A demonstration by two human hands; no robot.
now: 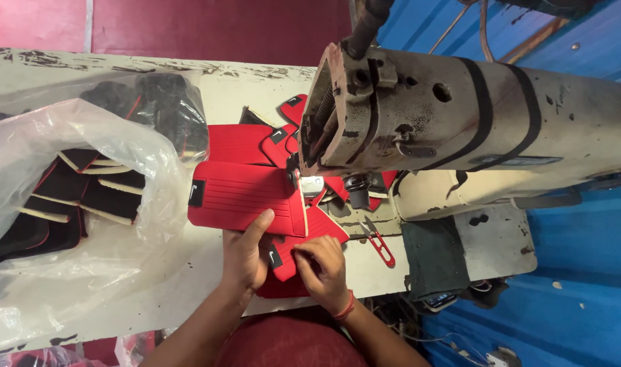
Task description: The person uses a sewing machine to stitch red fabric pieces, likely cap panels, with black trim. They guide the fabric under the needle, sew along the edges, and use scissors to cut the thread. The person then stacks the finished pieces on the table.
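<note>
The worn, cream-coloured sewing table [188,272] has chipped paint and dark marks, and behind it there is a dark red wall [215,27]; at the right side the floor [582,272] is blue. An old industrial sewing machine [460,115] stands over the right half of the table. On the left half lies a clear plastic bag [72,183] with black padded pieces inside. A small red thread snipper [378,245] lies near the front edge, under the machine head. The left hand [246,255] lies flat, thumb stretched out, and presses the near edge of a large red ribbed panel [246,194] in the middle of the table. The right hand [324,268] has its fingers bent together and pinches a smaller red piece [283,261] with a black tag, just beside the left hand, near the front edge.
</note>
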